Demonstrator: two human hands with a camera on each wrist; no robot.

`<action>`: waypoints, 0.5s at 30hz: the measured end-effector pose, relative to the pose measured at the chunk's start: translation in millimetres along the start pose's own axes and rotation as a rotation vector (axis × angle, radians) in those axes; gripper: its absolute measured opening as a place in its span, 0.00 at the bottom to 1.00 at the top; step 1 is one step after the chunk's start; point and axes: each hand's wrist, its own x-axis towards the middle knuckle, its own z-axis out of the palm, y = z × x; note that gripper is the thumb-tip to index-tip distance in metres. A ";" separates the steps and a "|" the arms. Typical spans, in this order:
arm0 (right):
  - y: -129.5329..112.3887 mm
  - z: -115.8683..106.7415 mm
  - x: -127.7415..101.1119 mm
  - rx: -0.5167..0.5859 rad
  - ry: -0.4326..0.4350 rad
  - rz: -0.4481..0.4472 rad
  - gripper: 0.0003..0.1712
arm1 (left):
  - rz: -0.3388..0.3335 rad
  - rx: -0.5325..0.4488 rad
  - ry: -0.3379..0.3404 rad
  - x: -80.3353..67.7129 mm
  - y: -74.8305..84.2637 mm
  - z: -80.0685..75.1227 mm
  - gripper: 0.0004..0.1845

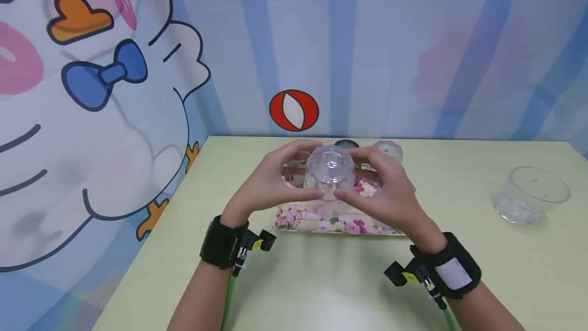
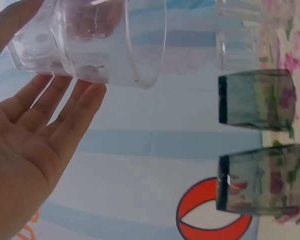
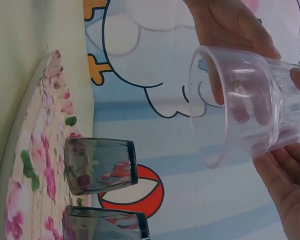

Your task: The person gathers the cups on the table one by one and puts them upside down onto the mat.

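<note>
Fingers (image 1: 294,153) of the left hand (image 1: 266,183) curl round one side of a clear glass (image 1: 329,170), fingers of the right hand (image 1: 386,193) round the other — both hands grip it, thumbs near its lower edge, and it is held upside down in the air above a floral tray (image 1: 321,218). In the head view the hands cover most of the tray and whatever stands on it; only a dark rim (image 1: 346,143) and a clear tumbler (image 1: 388,151) peek out beyond the fingertips, and it's hard to tell how many glasses are there. Both wrists are raised off the table (image 1: 321,280), black wrist straps on each, green cables trailing toward the viewer.

Left wrist view: palm (image 2: 25,150) open toward the camera, fingers (image 2: 75,107) lying under the glass wall, thumb cut off at the frame edge. The held glass (image 2: 95,40) is cropped at the top. Past the fingertips — two smoky grey glasses (image 2: 257,100) on the tray, plus clear ones, partly cut off.

Right wrist view: the glass mouth (image 3: 240,110) faces the tray, empty inside, fingertips showing through the wall; left hand visible behind it. Two grey glasses (image 3: 100,165) stand upside down on the tray (image 3: 35,165), the lower one cropped.

Only the head view shows a separate clear cup (image 1: 533,195) standing upright on the table, well apart to the right of the right hand.
</note>
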 end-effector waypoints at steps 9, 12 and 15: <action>14.1 27.7 5.8 -0.024 -0.094 0.120 0.34 | -0.119 0.027 -0.009 -13.3 -28.1 -12.8 0.37; 18.9 35.5 5.6 -0.045 -0.127 0.160 0.36 | -0.162 0.039 -0.014 -18.3 -37.1 -14.5 0.37; 24.2 42.3 4.9 -0.048 -0.149 0.182 0.36 | -0.194 0.033 -0.025 -22.5 -46.1 -14.4 0.37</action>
